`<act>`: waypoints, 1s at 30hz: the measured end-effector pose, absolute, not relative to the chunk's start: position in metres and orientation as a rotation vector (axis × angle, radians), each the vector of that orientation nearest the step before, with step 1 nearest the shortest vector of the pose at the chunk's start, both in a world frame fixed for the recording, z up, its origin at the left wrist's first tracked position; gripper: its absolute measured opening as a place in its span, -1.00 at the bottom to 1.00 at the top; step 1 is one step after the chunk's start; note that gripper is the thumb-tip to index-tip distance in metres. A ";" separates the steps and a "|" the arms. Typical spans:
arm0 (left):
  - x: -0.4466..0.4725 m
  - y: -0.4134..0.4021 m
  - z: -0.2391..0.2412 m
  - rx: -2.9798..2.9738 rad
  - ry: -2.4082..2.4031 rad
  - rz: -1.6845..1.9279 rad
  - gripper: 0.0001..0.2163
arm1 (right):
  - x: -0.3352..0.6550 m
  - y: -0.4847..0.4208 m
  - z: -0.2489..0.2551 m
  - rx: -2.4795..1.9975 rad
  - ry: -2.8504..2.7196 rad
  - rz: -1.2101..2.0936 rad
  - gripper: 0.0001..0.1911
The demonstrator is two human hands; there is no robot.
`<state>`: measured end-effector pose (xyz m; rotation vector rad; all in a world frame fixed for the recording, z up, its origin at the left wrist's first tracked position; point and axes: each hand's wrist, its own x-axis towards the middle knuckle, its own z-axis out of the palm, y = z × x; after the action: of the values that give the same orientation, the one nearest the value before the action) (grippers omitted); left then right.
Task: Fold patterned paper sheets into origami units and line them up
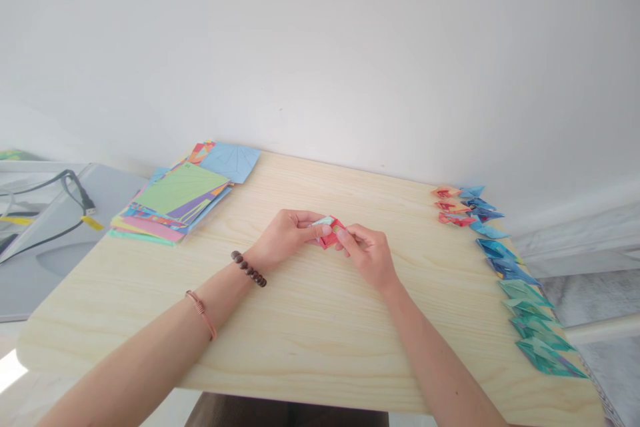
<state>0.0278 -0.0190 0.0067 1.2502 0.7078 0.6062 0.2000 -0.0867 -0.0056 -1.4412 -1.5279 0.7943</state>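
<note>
A small folded piece of origami paper (327, 237), red with a pale blue-white part, is held between both hands above the middle of the table. My left hand (290, 235) pinches its left side, thumb on top and fingers behind. On the right side, my right hand (367, 252) grips it between thumb and fingertips. The fingers cover much of the paper, so its full shape is hidden. Dark beads (249, 269) and a copper-coloured bangle (201, 312) circle my left wrist and forearm.
A stack of coloured paper sheets (183, 190) lies at the table's back left. Along the right edge runs a row of folded paper pieces: red ones (453, 207), blue ones (503, 260) and green ones (537, 327). A white wall (320, 60) borders the wooden table (320, 340). Cables (75, 190) lie off its left side.
</note>
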 end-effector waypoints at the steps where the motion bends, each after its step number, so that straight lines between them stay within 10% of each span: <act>1: 0.028 -0.019 0.007 1.245 0.707 0.608 -0.64 | 0.200 -0.087 -0.006 -1.434 -1.527 0.813 -0.70; 30: 0.028 -0.024 0.012 1.319 0.667 0.672 -0.69 | 0.203 -0.087 0.000 -1.342 -1.509 1.004 -0.59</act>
<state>0.0278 -0.0237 0.0118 1.3192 0.6668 0.6720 0.2035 -0.0874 0.0004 -1.3423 -1.5087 1.0039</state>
